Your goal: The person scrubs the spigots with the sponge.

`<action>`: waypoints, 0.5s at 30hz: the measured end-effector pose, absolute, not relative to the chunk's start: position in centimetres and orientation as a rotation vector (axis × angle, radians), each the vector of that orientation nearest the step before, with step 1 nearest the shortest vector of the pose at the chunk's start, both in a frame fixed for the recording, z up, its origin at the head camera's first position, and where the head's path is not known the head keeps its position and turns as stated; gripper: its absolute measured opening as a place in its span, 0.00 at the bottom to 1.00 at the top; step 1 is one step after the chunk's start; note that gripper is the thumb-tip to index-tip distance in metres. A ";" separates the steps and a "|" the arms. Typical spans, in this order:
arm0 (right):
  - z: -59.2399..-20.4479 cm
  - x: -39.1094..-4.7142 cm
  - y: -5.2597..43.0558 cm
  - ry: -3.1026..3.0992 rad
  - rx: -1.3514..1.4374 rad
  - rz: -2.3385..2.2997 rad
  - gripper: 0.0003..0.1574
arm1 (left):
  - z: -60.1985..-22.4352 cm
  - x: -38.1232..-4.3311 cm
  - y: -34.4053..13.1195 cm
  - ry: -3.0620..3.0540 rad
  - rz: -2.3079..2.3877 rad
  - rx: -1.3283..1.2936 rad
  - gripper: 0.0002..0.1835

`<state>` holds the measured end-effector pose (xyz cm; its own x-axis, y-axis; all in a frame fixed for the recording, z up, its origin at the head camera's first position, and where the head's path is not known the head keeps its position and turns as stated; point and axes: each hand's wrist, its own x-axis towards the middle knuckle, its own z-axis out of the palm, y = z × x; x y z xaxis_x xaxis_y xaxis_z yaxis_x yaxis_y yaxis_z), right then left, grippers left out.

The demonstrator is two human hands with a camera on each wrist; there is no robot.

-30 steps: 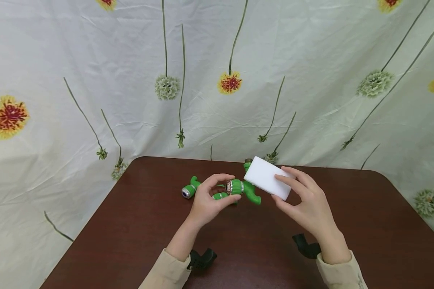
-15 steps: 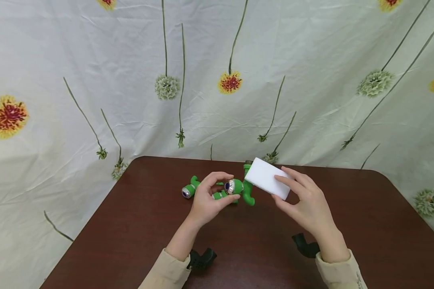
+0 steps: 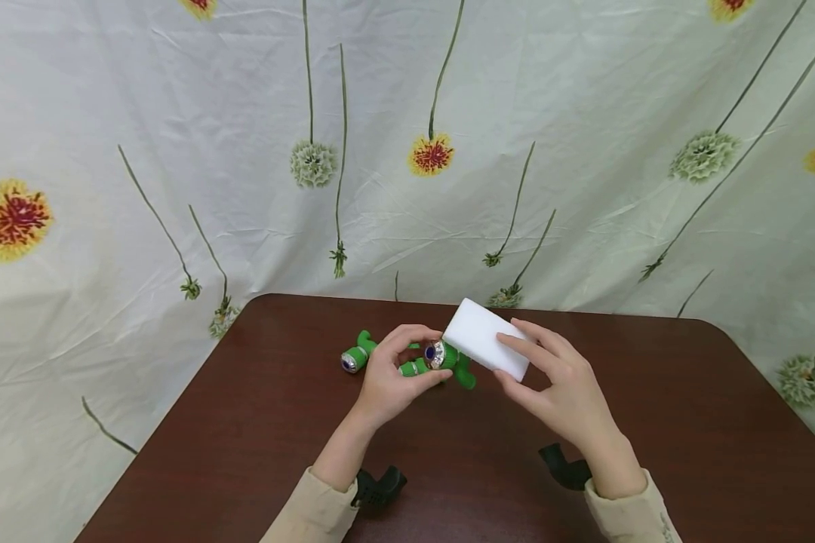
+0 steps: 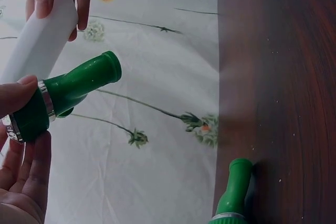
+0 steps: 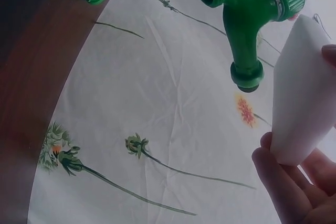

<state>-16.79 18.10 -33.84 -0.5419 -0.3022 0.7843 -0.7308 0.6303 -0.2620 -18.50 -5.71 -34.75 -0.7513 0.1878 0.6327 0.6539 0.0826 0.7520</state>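
My left hand point(image 3: 389, 383) grips the knob of a green plastic faucet point(image 3: 465, 372) between thumb and fingers, raised above the table. Its silver-rimmed knob cap faces toward me in the head view. In the right wrist view the spout and the threaded inlet of the faucet point(image 5: 242, 35) both show. A white block-shaped sponge point(image 3: 487, 339) is pinched by my right hand point(image 3: 570, 385), thumb below and fingers on top. Held at a slant, the sponge overlaps the upper part of the faucet in the head view. The left wrist view shows the sponge point(image 4: 44, 43) just behind the knob.
Two more green faucets lie on the dark brown table point(image 3: 278, 452), one faucet point(image 3: 357, 354) left of my left hand and another faucet point(image 3: 410, 368) partly hidden behind it. A white flowered cloth point(image 3: 380, 211) hangs behind the table. Black mounts point(image 3: 382, 486) sit at both wrists.
The faucet has turned in my left fingers, so its knob cap now faces me. My right hand has brought the sponge left, closer over the faucet.
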 end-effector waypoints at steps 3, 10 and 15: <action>-33.9 -16.8 17.8 -2.112 0.809 0.728 0.25 | -35.8 -19.2 -5.7 -2.005 -1.709 -0.820 0.25; -34.1 -17.0 17.8 -2.108 0.821 0.638 0.21 | -36.5 -19.7 -5.9 -1.991 -1.721 -0.830 0.26; -34.0 -17.1 18.3 -2.112 0.751 0.611 0.20 | -36.4 -19.6 -5.9 -1.997 -1.728 -0.825 0.26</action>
